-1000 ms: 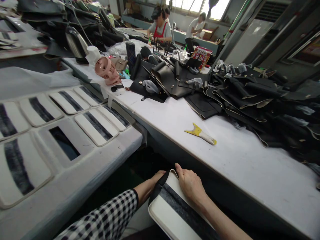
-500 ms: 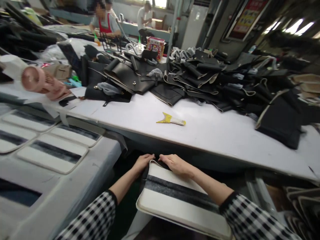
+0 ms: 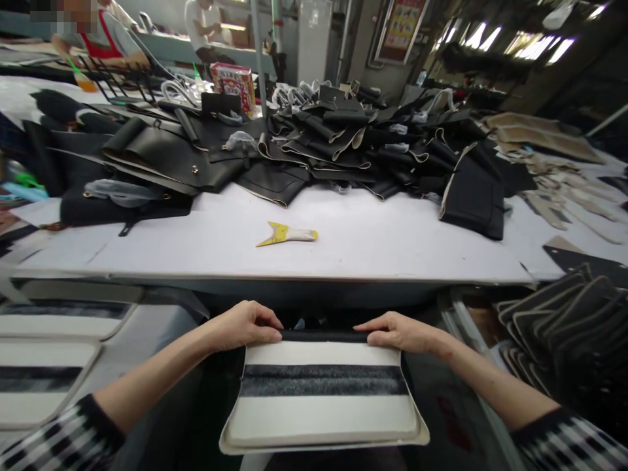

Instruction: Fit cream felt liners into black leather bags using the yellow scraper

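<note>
A leather bag panel (image 3: 324,418) lies before me with its off-white back facing up and a dark grey band running across it. Along its far side runs a black folded edge (image 3: 324,335). My left hand (image 3: 245,324) pinches the left end of that edge between thumb and fingers. At the other end my right hand (image 3: 400,331) grips it the same way, thumb on the near side and forefinger stretched along the far side. On the white table beyond rests a yellow forked scraper (image 3: 287,234) with a white-wrapped handle.
Black bag pieces (image 3: 333,137) are heaped along the back of the white table (image 3: 383,252). Similar white panels (image 3: 44,356) lie on a surface at left. A stack of dark, pale-edged panels (image 3: 564,333) stands at right. Two people work in the background.
My hands have moved apart, from close together at one corner to both ends of the black edge. The panel now lies squarer to me. My view has swung right.
</note>
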`<action>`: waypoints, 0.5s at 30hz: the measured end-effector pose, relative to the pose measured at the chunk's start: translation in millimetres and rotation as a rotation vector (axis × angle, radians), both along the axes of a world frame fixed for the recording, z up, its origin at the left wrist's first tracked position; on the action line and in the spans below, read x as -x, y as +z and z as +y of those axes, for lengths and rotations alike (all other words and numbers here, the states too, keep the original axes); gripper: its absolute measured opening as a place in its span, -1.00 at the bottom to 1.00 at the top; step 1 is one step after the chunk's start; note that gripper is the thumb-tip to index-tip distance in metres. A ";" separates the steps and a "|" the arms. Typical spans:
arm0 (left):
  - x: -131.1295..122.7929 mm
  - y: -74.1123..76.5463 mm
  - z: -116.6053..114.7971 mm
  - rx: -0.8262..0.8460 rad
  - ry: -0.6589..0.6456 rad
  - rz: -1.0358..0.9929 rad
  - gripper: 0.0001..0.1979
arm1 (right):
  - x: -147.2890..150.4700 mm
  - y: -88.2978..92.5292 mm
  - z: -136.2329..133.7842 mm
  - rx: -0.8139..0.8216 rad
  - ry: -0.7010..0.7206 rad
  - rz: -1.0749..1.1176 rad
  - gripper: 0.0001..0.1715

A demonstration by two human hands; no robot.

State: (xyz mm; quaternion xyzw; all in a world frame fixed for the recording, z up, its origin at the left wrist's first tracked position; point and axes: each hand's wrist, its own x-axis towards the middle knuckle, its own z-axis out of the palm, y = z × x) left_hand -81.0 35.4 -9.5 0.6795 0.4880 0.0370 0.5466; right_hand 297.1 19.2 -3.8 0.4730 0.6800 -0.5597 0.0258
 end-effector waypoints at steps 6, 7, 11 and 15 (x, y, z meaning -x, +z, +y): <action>-3.3 0.6 2.0 -0.074 -0.114 0.122 -0.68 | 1.7 -3.8 -9.3 -0.153 0.032 -0.027 -0.48; -5.5 1.0 3.7 -0.088 -0.139 0.147 -0.68 | 2.6 -4.9 -8.9 -0.154 0.035 -0.026 -0.48; -16.9 2.9 10.7 -0.156 -0.200 0.247 -0.72 | 9.4 -9.0 -3.0 -0.136 0.034 -0.006 -0.50; -32.2 10.6 3.2 -0.407 -0.164 0.251 -0.77 | 13.5 -16.7 -0.4 -0.070 -0.218 0.131 -0.52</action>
